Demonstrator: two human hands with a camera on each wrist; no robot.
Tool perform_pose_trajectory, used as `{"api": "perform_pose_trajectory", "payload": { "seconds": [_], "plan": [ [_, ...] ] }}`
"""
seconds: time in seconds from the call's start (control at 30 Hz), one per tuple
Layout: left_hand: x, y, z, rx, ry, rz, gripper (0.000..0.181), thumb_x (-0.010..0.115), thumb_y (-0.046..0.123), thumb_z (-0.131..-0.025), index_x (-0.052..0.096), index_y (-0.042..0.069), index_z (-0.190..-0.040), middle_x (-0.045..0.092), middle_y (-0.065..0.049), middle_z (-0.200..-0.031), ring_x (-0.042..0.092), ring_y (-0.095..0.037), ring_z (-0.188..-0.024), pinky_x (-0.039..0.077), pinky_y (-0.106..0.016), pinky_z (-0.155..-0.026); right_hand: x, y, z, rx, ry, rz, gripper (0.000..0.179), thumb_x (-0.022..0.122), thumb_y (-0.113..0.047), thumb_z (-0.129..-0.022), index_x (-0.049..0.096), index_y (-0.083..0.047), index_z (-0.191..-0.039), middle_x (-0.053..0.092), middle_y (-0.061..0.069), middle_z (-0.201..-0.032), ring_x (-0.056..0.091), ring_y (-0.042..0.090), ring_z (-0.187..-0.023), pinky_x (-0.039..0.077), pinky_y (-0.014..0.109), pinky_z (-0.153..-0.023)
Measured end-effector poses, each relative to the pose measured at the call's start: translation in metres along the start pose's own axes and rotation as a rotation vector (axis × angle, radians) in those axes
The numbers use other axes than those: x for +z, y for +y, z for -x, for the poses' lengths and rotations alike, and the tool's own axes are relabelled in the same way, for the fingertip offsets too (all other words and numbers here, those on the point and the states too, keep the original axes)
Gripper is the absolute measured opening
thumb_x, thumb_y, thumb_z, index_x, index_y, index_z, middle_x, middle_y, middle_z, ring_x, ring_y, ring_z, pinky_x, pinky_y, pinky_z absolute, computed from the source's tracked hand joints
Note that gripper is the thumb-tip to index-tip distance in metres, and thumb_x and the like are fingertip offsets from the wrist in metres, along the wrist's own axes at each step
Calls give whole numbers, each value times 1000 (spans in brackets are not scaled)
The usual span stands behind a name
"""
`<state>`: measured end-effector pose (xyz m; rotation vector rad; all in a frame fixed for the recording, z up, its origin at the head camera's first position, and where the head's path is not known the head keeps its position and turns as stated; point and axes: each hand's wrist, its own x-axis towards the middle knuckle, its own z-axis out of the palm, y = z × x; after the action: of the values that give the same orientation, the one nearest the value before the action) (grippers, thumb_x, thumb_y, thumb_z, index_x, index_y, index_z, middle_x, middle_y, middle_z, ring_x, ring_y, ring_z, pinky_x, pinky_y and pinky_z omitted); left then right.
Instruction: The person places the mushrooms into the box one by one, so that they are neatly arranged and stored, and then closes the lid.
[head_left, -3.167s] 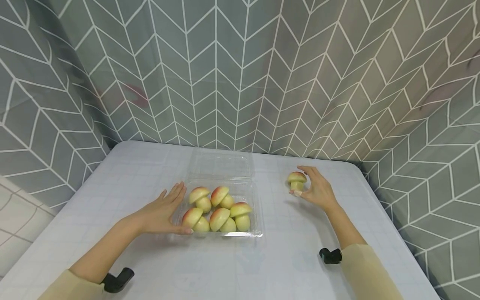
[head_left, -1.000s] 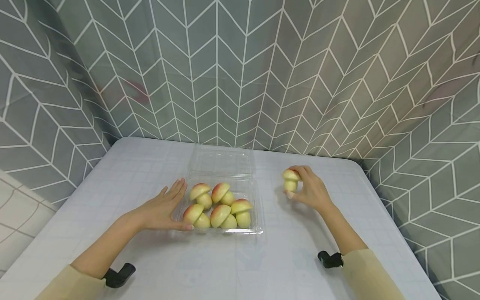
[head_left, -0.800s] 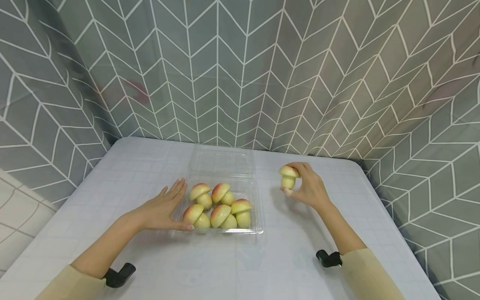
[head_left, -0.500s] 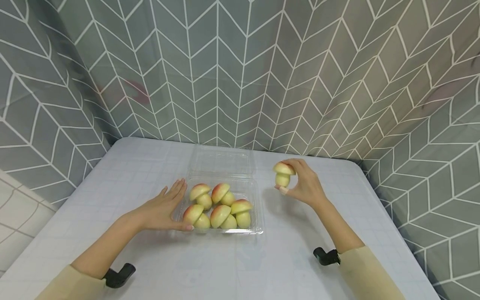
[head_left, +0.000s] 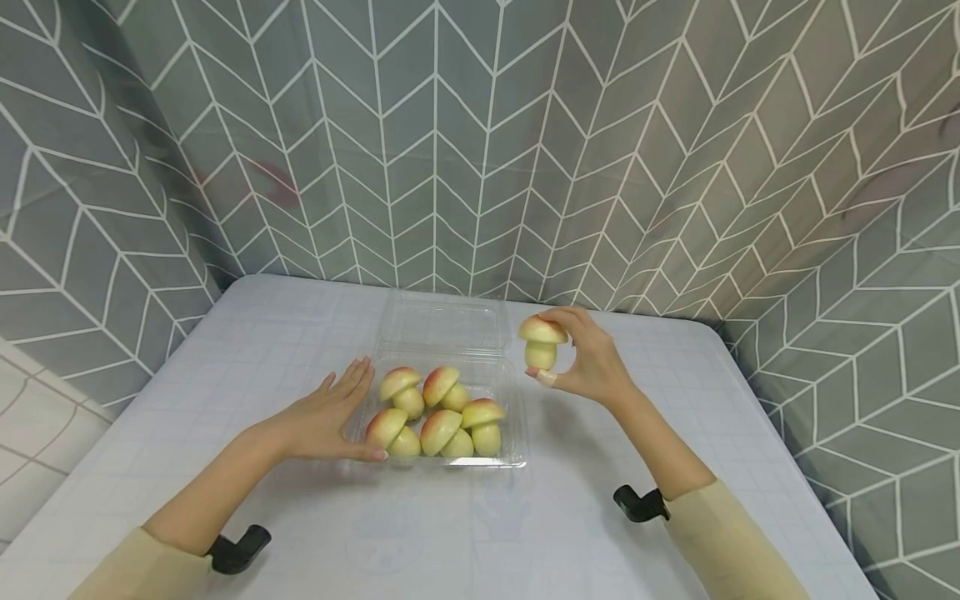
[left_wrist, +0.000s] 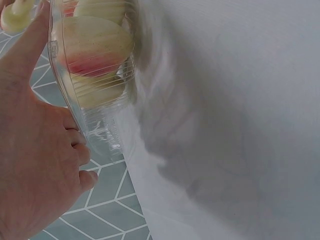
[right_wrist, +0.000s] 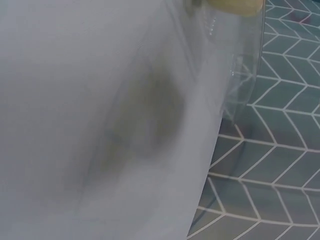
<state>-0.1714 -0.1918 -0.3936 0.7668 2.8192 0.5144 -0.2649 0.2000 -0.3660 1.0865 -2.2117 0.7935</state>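
Observation:
My right hand [head_left: 588,358] pinches a yellow-green mushroom-shaped piece [head_left: 542,354] with a reddish blush on its cap, holding it upright above the table, between thumb below and fingers at the cap. Just left of it stands a clear plastic clamshell box [head_left: 517,454], lid raised at the back. Several like mushroom pieces [head_left: 442,435] lie tilted inside, one at the right more upright. My left hand [head_left: 322,425] rests along the box's left side, fingers straight, thumb at the front corner. The left wrist view shows that hand [left_wrist: 40,145] against the box wall [left_wrist: 107,130]. The right wrist view hides the right hand.
A white-clothed table [head_left: 465,533] carries everything. The open transparent lid [head_left: 442,325] lies towards the back edge. Grey curtains [head_left: 450,150] with white zigzag lines stand behind and at the sides. Black wrist cameras [head_left: 238,550] sit at both sleeves.
My right hand has taken hold of the mushroom piece at the right, lifted it and carried it left towards the box. The left hand and the box have hardly moved.

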Motion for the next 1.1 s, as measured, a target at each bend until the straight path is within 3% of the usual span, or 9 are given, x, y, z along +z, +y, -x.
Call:
{"api": "perform_pose_trajectory", "payload": {
  "seconds": [0.2,0.4,0.67,0.9,1.1],
  "plan": [
    [1,-2,0,4,-2,-3,124,64,71,-74,12,-15,-147,6,-32,-155,6,-43,-143,11,-62,-111,7,-9,-11,-59,-13,-56,75,87,-29,-61,56,-7,-125,58,6,-120,56,19,-102,47,28,-75],
    [2,-3,-1,-2,-6,-7,125,62,73,-74,12,-15,-147,6,-31,-155,6,-42,-144,11,-62,-111,16,-15,-19,-122,-26,-75,74,87,-30,-62,55,-8,-125,58,7,-121,55,17,-97,45,27,-65],
    [2,-4,-2,0,0,-18,125,62,74,-74,13,-15,-147,7,-31,-155,7,-42,-144,12,-62,-111,28,-18,-24,-147,-67,-111,72,87,-30,-64,56,-8,-125,57,6,-121,57,16,-106,49,29,-85],
    [1,-3,-1,-4,-4,-9,125,62,74,-74,12,-14,-147,6,-30,-155,7,-42,-144,11,-62,-112,42,-18,-22,-126,-163,-104,70,86,-26,-65,55,-9,-126,56,7,-124,56,20,-111,49,35,-92],
    [1,-2,-1,2,6,-7,125,63,74,-73,13,-15,-147,7,-31,-155,7,-43,-144,12,-61,-112,52,-17,-16,-90,-256,-72,67,82,-28,-67,54,-12,-126,54,5,-126,56,19,-110,50,37,-90]
  ]
}}
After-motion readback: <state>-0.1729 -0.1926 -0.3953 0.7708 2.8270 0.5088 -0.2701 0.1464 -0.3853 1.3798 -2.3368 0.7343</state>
